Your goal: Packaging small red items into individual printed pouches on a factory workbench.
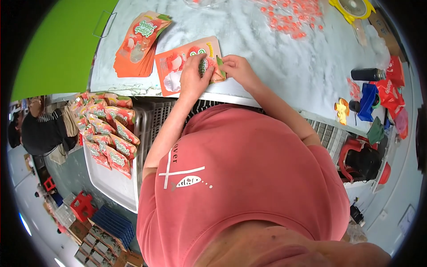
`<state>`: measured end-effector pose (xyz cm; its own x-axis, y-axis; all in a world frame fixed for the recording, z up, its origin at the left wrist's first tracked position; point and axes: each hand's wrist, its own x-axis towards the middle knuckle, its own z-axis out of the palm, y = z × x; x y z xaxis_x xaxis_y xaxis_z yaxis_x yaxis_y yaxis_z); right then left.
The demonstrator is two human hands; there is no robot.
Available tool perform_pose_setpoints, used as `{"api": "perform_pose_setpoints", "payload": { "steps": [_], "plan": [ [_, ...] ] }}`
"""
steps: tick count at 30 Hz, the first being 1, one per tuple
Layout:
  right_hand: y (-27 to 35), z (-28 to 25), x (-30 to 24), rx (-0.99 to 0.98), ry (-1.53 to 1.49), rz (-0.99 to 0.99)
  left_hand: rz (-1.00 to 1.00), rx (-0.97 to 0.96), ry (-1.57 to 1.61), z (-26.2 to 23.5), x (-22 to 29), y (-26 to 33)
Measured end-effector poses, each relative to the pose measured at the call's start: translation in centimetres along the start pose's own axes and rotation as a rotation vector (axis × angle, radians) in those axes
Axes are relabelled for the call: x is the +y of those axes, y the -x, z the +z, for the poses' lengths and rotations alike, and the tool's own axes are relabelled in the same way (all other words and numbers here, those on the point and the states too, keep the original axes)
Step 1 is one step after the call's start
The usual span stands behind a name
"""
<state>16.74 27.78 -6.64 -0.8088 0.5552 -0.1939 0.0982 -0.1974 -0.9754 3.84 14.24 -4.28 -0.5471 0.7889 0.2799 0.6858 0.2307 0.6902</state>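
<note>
1. On the pale tabletop (267,66), near its front edge, 1 orange-and-pink pouch (169,64) lies flat, directly beneath the left hand (194,74) and just left of the right hand (238,69).
2. Across the pouch's middle rests the left hand, palm down, its thumb apart from its fingers; much of the pouch shows to its left.
3. At the pouch's right end, beside a green leaf print, the right hand has thumb and fingertips together, pinching the edge.
4. Left of the pouch, close by, sits a fanned stack of flat pouches (135,53).
5. Below the table, to the left, a white tray (109,187) holds rows of plump pouches (111,129).
6. Toward the far side, well apart from both hands, red pieces (291,18) lie scattered; a dark cylinder (367,74) lies farther right.
</note>
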Motion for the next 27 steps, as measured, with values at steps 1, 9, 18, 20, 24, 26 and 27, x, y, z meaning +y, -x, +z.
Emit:
{"api": "perform_pose_setpoints", "payload": {
  "steps": [1, 9, 18, 20, 24, 26, 27],
  "plan": [
    [-0.1, -0.3, 0.1, -0.032, 0.002, 0.034, 0.019, -0.048, -0.027, 0.0, 0.1, 0.3],
    [0.1, 0.0, -0.9, -0.004, 0.085, -0.074, 0.077, 0.038, -0.101, -0.7, 0.4, 0.6],
    [0.9, -3.6, -1.7, -0.118, -0.113, -0.222, -0.229, 0.295, 0.204, -5.2, -6.7, 0.0],
    [1.2, -4.1, -1.5, -0.098, -0.134, -0.249, -0.574, 0.169, 0.757, -5.7, -6.2, -0.2],
    [1.6, -4.1, -2.1, -0.011, -0.117, -0.23, -0.606, 0.128, 1.14, -6.4, -5.0, 0.2],
    [1.1, -4.9, -1.2, 0.068, 0.046, -0.144, -0.591, 0.152, 1.204, -6.8, -3.7, 0.2],
    [0.9, -5.1, -0.8, 0.046, 0.047, -0.157, -0.582, 0.149, 1.218, -6.7, -3.9, 0.2]
  ]
}}
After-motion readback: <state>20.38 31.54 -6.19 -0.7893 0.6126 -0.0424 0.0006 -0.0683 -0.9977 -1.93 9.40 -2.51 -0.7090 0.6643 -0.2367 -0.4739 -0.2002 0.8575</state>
